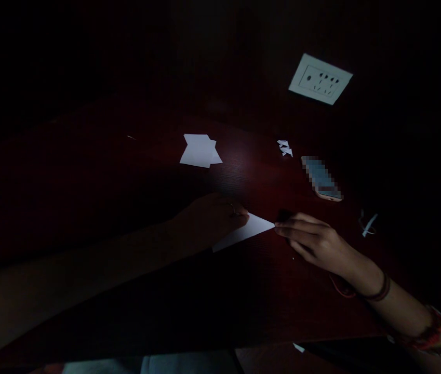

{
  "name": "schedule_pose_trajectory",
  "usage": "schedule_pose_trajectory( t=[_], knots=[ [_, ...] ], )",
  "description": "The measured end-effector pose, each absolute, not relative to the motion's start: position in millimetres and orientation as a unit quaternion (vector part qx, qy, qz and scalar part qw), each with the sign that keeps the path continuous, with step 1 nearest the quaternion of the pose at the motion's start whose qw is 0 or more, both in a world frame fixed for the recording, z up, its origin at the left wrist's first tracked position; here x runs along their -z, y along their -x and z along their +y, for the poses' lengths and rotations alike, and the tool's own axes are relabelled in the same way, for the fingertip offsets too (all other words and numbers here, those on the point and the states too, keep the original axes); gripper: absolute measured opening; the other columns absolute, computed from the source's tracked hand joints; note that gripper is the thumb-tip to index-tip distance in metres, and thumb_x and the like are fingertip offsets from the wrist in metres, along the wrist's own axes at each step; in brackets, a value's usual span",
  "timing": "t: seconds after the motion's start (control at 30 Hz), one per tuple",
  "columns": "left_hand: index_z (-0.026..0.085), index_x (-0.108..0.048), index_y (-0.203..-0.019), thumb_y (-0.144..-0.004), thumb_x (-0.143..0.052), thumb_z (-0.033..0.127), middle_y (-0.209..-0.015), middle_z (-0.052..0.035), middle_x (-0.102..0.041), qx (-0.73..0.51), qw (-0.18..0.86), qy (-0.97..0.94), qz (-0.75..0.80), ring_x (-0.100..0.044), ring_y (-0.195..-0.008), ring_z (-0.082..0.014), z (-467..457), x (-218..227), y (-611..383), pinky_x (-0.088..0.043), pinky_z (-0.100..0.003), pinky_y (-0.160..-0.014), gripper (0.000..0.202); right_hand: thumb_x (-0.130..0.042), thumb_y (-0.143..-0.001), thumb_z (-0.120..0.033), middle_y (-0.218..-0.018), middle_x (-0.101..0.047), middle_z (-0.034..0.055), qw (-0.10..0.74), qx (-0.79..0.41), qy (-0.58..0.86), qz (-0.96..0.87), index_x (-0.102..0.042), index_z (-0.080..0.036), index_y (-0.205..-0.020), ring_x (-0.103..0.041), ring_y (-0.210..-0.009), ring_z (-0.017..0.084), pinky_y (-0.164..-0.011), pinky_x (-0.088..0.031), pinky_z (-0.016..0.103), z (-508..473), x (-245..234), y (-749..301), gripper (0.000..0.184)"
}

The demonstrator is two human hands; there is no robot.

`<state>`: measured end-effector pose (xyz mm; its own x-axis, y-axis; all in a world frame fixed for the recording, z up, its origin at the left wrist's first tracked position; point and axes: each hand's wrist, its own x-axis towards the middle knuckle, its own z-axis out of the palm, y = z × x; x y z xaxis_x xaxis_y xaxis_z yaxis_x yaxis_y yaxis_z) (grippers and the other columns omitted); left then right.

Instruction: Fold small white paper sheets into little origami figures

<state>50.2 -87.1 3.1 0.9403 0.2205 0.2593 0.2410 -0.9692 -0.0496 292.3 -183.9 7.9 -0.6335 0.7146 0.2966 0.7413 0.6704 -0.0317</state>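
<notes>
A folded white paper triangle (245,231) lies on the dark red wooden table (127,176). My left hand (208,218) lies flat on the paper's left part, fingers stretched out and pressing it down; a ring shows on one finger. My right hand (313,241) touches the paper's right tip with its fingertips, fingers held together and extended. Thread bands circle my right wrist. The scene is very dim.
A larger folded white paper (200,150) lies farther back. Small paper scraps (284,147) and a phone (321,178) lie to the right, a white wire tie (368,226) beyond. A white wall socket (320,79) is behind the table.
</notes>
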Motion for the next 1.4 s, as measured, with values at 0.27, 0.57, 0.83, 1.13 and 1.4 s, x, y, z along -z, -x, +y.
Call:
schedule_pose_trajectory(
  t=[0.27,0.57,0.83,1.13,1.4],
  knots=[
    [0.020,-0.051,-0.106,-0.082,-0.044,0.012,-0.116,-0.0001,-0.053,0.102,0.029,0.986,-0.125,-0.049,-0.104,-0.0150,-90.2,-8.8,-48.8,-0.036,-0.028,-0.083,0.026,-0.050,-0.080,-0.017,-0.093,-0.061,0.0064,0.232,-0.002,0.476,-0.848,-0.057,-0.015,-0.103,-0.054,-0.087,0.016,-0.079,-0.045,0.032,-174.4,-21.0,-288.4,0.024],
    [0.021,-0.039,-0.119,-0.084,-0.040,0.016,-0.124,-0.0021,-0.046,0.093,-0.003,0.989,-0.118,-0.041,-0.112,-0.0166,-91.4,-7.9,-51.7,-0.032,-0.028,-0.085,0.035,-0.046,-0.083,-0.022,-0.089,-0.058,0.0051,0.210,-0.098,0.525,-0.819,-0.061,-0.017,-0.097,-0.055,-0.082,0.013,-0.075,-0.045,0.026,-171.7,-9.1,-272.2,0.021],
    [0.021,-0.031,-0.124,-0.083,-0.043,0.019,-0.130,-0.0060,-0.038,0.109,-0.017,0.991,-0.077,-0.033,-0.118,-0.0196,-85.8,5.4,-50.5,-0.029,-0.032,-0.088,0.043,-0.047,-0.081,-0.017,-0.090,-0.059,0.0047,0.239,-0.139,0.557,-0.783,-0.060,-0.017,-0.100,-0.055,-0.081,0.013,-0.073,-0.044,0.024,-174.9,-9.3,-266.1,0.023],
    [0.023,-0.032,-0.123,-0.081,-0.046,0.023,-0.126,-0.0071,-0.040,0.108,-0.053,0.990,-0.068,-0.035,-0.114,-0.0209,-84.4,3.1,-53.8,-0.027,-0.033,-0.091,0.045,-0.047,-0.081,-0.020,-0.086,-0.055,0.0055,0.214,-0.092,0.593,-0.771,-0.059,-0.016,-0.094,-0.053,-0.079,0.014,-0.074,-0.042,0.027,-175.5,-6.8,-264.0,0.018],
    [0.024,-0.032,-0.123,-0.081,-0.045,0.026,-0.128,-0.0060,-0.038,0.090,-0.065,0.990,-0.083,-0.035,-0.114,-0.0198,-86.4,0.2,-52.6,-0.025,-0.031,-0.091,0.044,-0.044,-0.084,-0.019,-0.085,-0.058,0.0046,0.202,-0.034,0.543,-0.814,-0.057,-0.017,-0.095,-0.052,-0.078,0.014,-0.074,-0.040,0.028,-174.4,-4.5,-266.0,0.018]
  ],
)
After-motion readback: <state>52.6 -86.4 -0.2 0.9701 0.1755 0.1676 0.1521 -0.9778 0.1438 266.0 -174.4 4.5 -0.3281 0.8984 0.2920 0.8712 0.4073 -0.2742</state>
